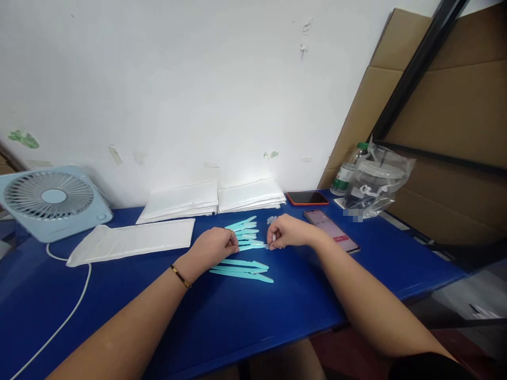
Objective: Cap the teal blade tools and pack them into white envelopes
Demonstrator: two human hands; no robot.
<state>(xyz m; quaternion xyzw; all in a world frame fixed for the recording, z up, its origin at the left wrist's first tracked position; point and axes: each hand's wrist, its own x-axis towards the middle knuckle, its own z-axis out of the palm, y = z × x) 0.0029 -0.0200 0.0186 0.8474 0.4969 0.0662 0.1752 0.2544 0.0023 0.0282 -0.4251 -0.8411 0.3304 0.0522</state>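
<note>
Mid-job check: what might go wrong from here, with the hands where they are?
The left hand might knock the nearest turquoise sticks, which lie loose right beside it. The right forearm overlaps the nearer phone in view and may nudge it; whether they touch is unclear.

Surroundings, item by item

One pale-blue square desk fan [54,196], round grille tilted upward, at the far left; its thin white cable [85,289] trailing over the glossy blue tabletop [245,316]. One orange-edged phone [308,198], screen dark, near the wall; one larger phone [331,230], screen lit, in front of it. One clear green-capped bottle [344,177], beside a transparent plastic bag around a lidded tub [378,170]. Behind: scuffed white wall [198,95]; brown cardboard sheets [467,100], right, crossed by a slanting black post [415,74].
</note>
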